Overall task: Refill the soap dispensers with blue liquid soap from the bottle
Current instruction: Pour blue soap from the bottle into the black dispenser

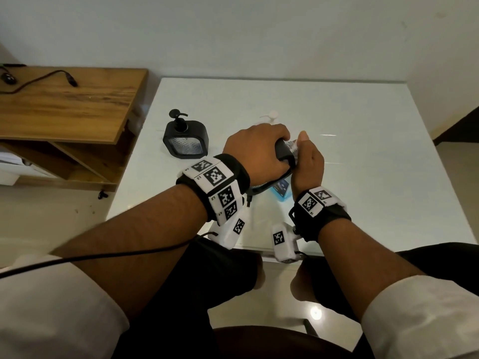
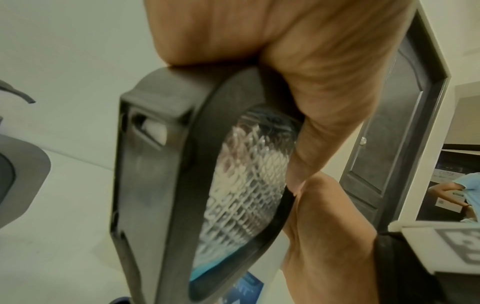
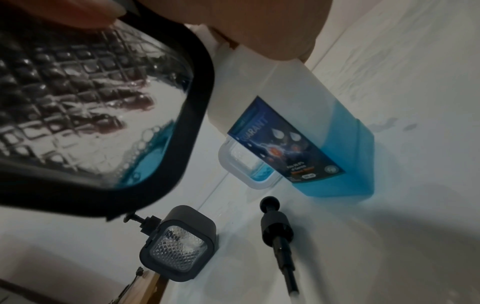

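Left hand (image 1: pixel 255 149) grips square black diamond-textured dispenser (image 2: pixel 182 185)

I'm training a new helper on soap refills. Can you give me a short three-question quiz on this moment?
1. True or false: the left hand grips a black dispenser tilted off the table.
2. Which item lies loose on the white table? A) a black pump head B) a funnel C) a sponge
3. Fill in: the soap bottle under the right hand holds ____ liquid.

Key: 1 true; 2 A; 3 blue.
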{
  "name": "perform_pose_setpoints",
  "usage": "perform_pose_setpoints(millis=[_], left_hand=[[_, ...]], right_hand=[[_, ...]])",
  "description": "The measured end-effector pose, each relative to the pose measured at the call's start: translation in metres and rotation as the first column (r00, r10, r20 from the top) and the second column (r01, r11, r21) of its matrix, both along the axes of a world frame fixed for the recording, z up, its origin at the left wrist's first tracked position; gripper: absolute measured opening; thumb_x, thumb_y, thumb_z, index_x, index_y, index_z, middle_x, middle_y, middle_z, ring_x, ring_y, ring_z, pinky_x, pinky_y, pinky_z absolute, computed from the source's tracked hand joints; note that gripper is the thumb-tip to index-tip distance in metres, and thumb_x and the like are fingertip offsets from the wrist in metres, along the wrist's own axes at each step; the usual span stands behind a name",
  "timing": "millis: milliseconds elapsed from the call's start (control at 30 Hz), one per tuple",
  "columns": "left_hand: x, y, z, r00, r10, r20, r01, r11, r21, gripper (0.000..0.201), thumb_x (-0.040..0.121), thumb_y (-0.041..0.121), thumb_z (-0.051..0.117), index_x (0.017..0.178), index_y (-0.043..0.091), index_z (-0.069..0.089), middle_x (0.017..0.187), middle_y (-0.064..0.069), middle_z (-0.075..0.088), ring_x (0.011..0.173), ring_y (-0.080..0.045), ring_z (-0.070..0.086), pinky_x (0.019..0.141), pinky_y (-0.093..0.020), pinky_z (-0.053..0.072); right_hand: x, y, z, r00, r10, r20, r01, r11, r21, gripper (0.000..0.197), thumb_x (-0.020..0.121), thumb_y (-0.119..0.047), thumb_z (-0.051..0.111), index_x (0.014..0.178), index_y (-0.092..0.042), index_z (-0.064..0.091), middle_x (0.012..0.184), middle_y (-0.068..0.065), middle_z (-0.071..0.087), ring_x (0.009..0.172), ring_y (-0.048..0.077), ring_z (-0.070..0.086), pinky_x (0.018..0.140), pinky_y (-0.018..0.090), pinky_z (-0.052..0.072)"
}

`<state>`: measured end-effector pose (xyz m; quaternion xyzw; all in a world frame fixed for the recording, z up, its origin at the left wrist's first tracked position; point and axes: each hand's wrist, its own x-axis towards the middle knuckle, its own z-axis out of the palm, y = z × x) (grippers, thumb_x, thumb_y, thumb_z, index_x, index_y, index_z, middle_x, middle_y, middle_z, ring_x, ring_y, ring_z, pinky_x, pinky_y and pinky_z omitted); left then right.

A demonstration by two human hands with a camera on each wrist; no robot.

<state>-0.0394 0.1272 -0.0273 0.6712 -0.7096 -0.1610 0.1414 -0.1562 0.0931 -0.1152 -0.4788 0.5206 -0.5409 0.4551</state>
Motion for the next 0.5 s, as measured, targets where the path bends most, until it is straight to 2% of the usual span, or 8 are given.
perform_pose_setpoints(millis=[67,133,233,300,367,433,500], left_hand=[[0.0004,-0.0003,-0.0002,1.000,0.000,0.005,0.000,1.000,-0.002,0.040,0.076,0.042,0.063,0.114,0.032,0.057,0.108,0.008,0.065,0.095,-0.018,0.061,0.082,-0.035,0.050],[0.0000,-0.0004,-0.0001,1.000,-0.003,0.010,0.003,1.000,-0.003,0.040,0.076,0.042,0.064,0.114,0.032,0.058,0.108,0.008,0.065,0.094,-0.018,0.061,0.082,-0.034,0.050],[0.0002,-0.0008,0.0001,1.000,0.000,0.000,0.000,1.000,-0.005,0.040,0.076,0.042,0.064,0.114,0.031,0.058,0.109,0.008,0.065,0.095,-0.018,0.061,0.083,-0.035,0.050],[0.0009,-0.0007,0.0008,1.000,0.006,-0.010,-0.006,1.000,-0.001,0.040,0.077,0.041,0.064,0.114,0.031,0.058,0.109,0.008,0.065,0.095,-0.018,0.061,0.084,-0.035,0.050],[0.0007,-0.0005,0.0006,1.000,0.005,-0.010,-0.005,1.000,-0.005,0.039,0.076,0.041,0.064,0.114,0.030,0.058,0.109,0.008,0.065,0.095,-0.019,0.061,0.083,-0.034,0.050],[0.0003,0.0001,0.0000,1.000,0.007,-0.007,-0.007,1.000,-0.009,0.039,0.076,0.042,0.064,0.114,0.031,0.058,0.109,0.008,0.065,0.096,-0.018,0.061,0.083,-0.034,0.050],[0.0004,-0.0003,-0.0004,1.000,0.011,-0.003,-0.011,1.000,-0.007,0.040,0.077,0.042,0.064,0.115,0.031,0.057,0.111,0.009,0.064,0.097,-0.018,0.060,0.084,-0.034,0.049]], right_hand=[[0.0005,0.0012,0.0004,1.000,0.002,0.024,-0.002,1.000,0.012,0.074,0.085,-0.066,0.043,0.069,0.006,0.040,0.066,0.022,0.043,0.065,0.023,0.038,0.064,0.041,0.037],[0.0007,0.0003,0.0016,0.998,0.014,0.054,-0.015,1.000,0.021,0.070,0.084,-0.063,0.045,0.068,0.005,0.041,0.068,0.016,0.045,0.066,0.023,0.040,0.066,0.038,0.037],[0.0014,-0.0022,0.0048,0.999,0.007,0.038,-0.009,0.999,0.030,0.042,0.089,-0.045,0.046,0.059,-0.017,0.036,0.062,0.006,0.038,0.062,0.017,0.033,0.063,0.037,0.030],[0.0016,-0.0013,0.0068,0.999,0.000,0.032,-0.001,0.999,0.045,0.037,0.089,-0.040,0.044,0.060,-0.020,0.033,0.060,0.003,0.035,0.061,0.016,0.030,0.063,0.037,0.028],[0.0019,0.0009,0.0080,1.000,-0.006,0.025,0.005,0.999,0.032,0.048,0.088,-0.051,0.044,0.062,-0.010,0.037,0.064,0.014,0.037,0.064,0.019,0.033,0.062,0.039,0.030],[0.0024,0.0023,0.0051,1.000,-0.005,0.026,0.004,0.999,0.036,0.070,0.086,-0.063,0.044,0.070,0.005,0.041,0.068,0.026,0.043,0.066,0.023,0.037,0.064,0.046,0.037],[0.0024,0.0016,0.0024,1.000,-0.010,0.017,0.009,0.999,0.035,0.078,0.086,-0.069,0.043,0.074,0.008,0.043,0.071,0.029,0.048,0.067,0.031,0.041,0.070,0.049,0.043]])
